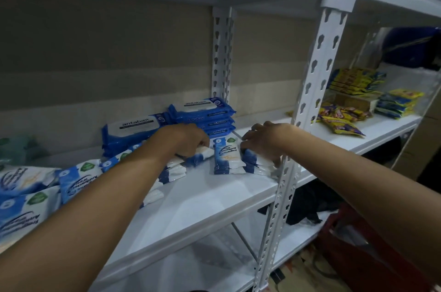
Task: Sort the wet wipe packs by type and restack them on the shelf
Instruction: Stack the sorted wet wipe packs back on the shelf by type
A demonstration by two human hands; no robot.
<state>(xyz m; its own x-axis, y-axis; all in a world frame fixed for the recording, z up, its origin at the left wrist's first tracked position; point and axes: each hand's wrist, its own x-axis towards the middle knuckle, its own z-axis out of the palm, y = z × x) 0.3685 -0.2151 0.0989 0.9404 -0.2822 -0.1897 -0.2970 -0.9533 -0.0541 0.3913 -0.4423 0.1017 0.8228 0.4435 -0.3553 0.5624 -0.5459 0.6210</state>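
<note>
- The white metal shelf (214, 198) carries everything; a slotted upright post (307, 105) stands at its front edge, just right of the working area.
- At the back, two stacks of large blue packs (202, 112) labelled "antabax" sit side by side, the right stack taller and touching the rear post.
- A loose spread of small blue-and-white packs (76, 177) runs along the left of the shelf, overlapping, not yet squared up.
- A neater small stack (229, 158) of the same type stands near the front post, between the two hands.
- The left hand (188, 138) curls down onto small packs just left of that stack, gripping one or more; how many I cannot tell.
- The right hand (262, 141) has its fingers curled round further small packs (257, 162) beside the post.
- By my judgement these packs are light, soft and squashy, with slick film wrapping, so stacks may slide. Pinching across the short sides, flat and level, should hold them best.
</note>
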